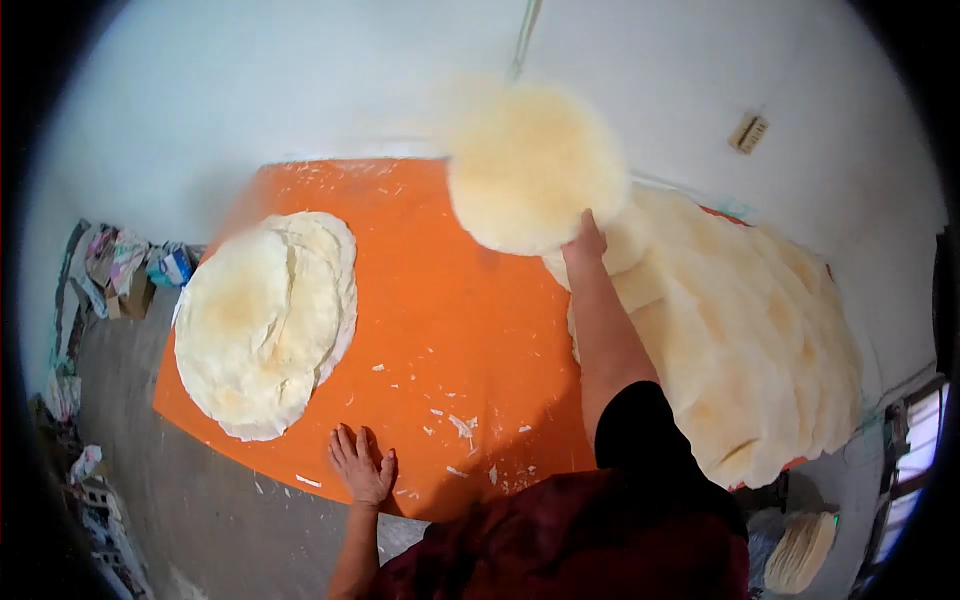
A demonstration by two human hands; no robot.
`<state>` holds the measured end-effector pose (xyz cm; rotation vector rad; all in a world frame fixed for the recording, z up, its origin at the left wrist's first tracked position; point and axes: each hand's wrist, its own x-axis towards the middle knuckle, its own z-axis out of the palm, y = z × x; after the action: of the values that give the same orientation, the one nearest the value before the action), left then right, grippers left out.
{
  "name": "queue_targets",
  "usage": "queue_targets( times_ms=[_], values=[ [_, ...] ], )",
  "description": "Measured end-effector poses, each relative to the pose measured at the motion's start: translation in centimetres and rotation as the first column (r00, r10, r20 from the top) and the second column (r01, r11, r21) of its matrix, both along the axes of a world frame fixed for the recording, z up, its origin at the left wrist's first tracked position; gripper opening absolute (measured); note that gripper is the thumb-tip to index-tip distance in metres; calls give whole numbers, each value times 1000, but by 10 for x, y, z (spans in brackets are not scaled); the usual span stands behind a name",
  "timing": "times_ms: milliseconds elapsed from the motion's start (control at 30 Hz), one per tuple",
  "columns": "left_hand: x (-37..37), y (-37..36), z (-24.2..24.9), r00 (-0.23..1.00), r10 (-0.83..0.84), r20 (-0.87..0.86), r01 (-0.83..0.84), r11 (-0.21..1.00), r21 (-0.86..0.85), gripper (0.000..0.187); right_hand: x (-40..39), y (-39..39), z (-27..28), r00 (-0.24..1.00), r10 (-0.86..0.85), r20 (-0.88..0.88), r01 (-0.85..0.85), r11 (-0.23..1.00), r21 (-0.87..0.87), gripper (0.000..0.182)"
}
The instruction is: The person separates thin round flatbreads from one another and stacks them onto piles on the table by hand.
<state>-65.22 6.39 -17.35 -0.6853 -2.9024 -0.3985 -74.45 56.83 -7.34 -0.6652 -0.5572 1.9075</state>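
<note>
My right hand (586, 241) grips the near edge of a thin round flatbread (535, 165), pale with a light brown middle. It is held up over the far side of the orange tabletop (440, 320), its outline slightly blurred. My left hand (361, 468) lies with fingers spread on the near edge of the tabletop, apart from any bread. A stack of flatbreads (238, 318) with ragged, folded edges lies beyond it on the left. On the right, a large overlapping heap of flatbreads (745, 325) is partly hidden by my right arm.
White crumbs and flakes (462, 427) are scattered over the tabletop. A pale wall (350, 100) stands along its far side. Boxes and bags (130, 285) sit on the floor at left. Another bread stack (800, 552) stands low at the right, near a window (915, 450).
</note>
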Motion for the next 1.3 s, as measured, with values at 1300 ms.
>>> queue_targets(
  times_ms=[1300],
  values=[
    [66, -231, 208, -198, -979, -42, 478, -133, 868, 108, 151, -383, -127, 458, -744, 486, -864, -245, 439, 39]
  ],
)
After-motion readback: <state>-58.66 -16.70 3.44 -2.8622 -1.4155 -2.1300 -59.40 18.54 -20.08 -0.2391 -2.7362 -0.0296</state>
